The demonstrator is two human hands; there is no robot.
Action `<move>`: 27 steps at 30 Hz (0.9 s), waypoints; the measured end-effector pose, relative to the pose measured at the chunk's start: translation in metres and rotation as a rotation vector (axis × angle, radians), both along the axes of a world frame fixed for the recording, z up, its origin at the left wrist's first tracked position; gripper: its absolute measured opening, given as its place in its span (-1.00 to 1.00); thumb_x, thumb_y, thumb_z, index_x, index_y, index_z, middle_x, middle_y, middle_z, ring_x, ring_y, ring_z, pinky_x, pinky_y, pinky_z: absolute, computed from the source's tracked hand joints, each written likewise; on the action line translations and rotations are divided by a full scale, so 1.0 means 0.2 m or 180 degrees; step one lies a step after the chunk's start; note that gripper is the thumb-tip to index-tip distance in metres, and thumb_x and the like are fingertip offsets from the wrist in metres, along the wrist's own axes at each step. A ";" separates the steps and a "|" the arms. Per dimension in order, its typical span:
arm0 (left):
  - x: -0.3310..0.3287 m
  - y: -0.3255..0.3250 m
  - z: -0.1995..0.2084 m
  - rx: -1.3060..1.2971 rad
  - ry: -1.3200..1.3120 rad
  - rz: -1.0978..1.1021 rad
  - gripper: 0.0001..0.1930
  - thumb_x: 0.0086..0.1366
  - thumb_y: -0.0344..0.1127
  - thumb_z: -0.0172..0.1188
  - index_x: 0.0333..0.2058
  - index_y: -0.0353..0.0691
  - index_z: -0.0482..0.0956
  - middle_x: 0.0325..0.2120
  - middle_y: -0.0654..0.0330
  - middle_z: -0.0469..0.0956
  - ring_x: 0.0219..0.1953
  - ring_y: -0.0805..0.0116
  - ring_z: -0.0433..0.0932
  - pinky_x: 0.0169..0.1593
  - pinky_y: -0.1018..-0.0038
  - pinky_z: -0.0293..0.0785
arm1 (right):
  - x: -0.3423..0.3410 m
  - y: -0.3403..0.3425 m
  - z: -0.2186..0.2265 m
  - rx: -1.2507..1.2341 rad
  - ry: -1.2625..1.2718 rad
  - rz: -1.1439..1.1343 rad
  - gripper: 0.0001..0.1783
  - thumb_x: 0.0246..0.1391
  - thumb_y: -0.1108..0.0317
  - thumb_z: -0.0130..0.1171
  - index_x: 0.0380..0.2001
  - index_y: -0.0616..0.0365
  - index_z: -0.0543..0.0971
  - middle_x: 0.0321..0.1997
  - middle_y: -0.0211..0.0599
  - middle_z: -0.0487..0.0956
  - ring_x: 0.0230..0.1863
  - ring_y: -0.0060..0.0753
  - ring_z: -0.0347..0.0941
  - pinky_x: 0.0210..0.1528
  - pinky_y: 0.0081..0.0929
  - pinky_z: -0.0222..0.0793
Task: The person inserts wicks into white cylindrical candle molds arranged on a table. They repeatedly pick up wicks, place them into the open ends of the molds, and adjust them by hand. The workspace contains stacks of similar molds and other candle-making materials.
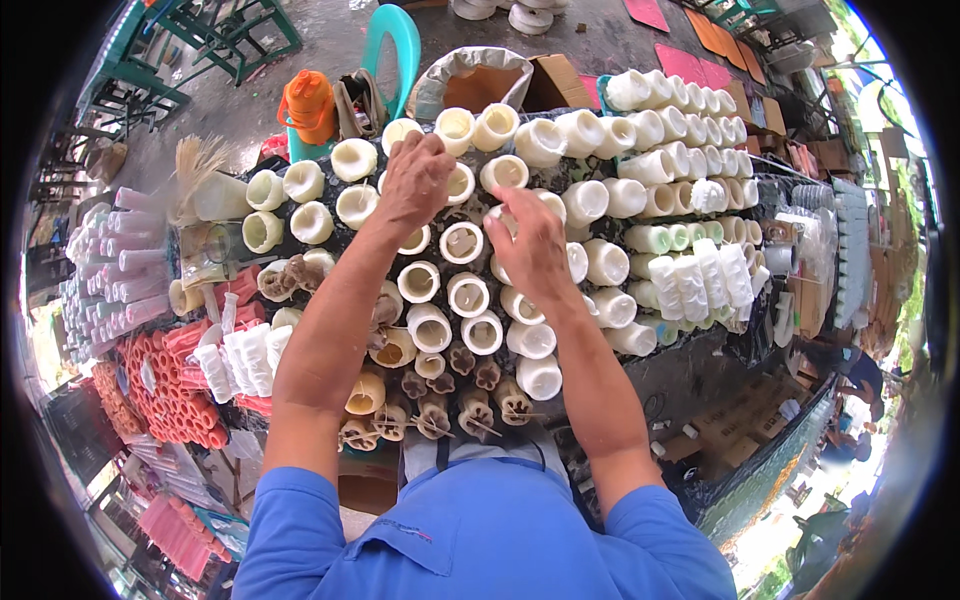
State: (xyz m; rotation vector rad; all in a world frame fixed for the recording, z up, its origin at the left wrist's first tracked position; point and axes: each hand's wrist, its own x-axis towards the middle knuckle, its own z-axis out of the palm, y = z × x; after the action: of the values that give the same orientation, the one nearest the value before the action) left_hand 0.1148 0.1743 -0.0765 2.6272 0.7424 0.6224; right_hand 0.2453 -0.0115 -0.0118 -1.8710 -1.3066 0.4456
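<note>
Hands at work among rows of cream, cup-shaped candles on a crowded stall surface.

Left hand rests knuckles-up on the candles near the back rows, its grip curled down over one whose shape is hidden, so I cannot tell whether it is grasped or only touched. Right hand pinches the rim of a cream candle in the middle of the cluster, fingers clenched on it. Most hollow candles already stand packed rim to rim across the dark surface; by my judgement the arranging is well along, with only small gaps near the hands. Red candles lie stacked on the left, and an orange bottle stands behind.
</note>
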 end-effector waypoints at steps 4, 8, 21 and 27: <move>-0.04 -0.02 0.04 -0.0474 -0.0168 0.0099 -0.86 0.22 -0.46 0.42 -0.23 -0.24 0.77 -0.17 0.05 0.66 0.01 -0.04 0.58 0.13 0.10 0.49 | -0.01 -0.60 0.15 0.0083 0.0023 -0.0139 -0.66 0.16 0.52 0.38 0.02 0.26 0.65 0.02 0.07 0.69 0.07 0.17 0.63 0.14 -0.05 0.56; -0.20 -0.23 0.18 -0.0065 0.0009 0.0150 -0.78 0.28 -0.36 0.45 -0.13 -0.28 0.75 -0.07 0.00 0.66 0.05 -0.07 0.59 0.17 0.06 0.48 | 0.01 -1.39 0.11 -0.0318 0.0484 -0.1103 -0.83 0.23 0.51 0.38 -0.12 0.27 0.71 -0.16 -0.19 0.75 -0.23 -0.34 0.69 -0.10 -0.42 0.61; -0.32 -1.09 0.60 -0.1020 0.0690 0.0196 -0.78 0.33 -0.33 0.45 -0.14 -0.33 0.71 -0.08 -0.02 0.66 0.01 -0.07 0.62 0.12 0.12 0.53 | 0.10 -1.84 -0.60 -0.1046 -0.0667 -0.1604 -0.53 0.09 0.32 0.48 0.08 0.15 0.65 -0.04 -0.03 0.65 -0.02 0.16 0.64 0.03 -0.03 0.60; -0.44 -1.36 0.69 -0.1109 0.0821 -0.0082 -0.76 0.31 -0.35 0.45 -0.11 -0.31 0.68 -0.05 -0.01 0.64 0.02 -0.06 0.62 0.14 0.16 0.52 | 0.13 -1.84 -0.72 -0.0921 -0.0532 -0.1788 -0.48 0.07 0.31 0.52 0.09 0.20 0.63 -0.04 0.00 0.63 0.02 0.19 0.61 0.11 0.01 0.55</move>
State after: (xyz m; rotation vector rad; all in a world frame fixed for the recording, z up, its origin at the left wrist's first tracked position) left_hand 0.0272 -0.0980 0.0610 2.4079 0.8061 0.1282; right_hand 0.2706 -0.3790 -0.1556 -2.4503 -0.7850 0.1873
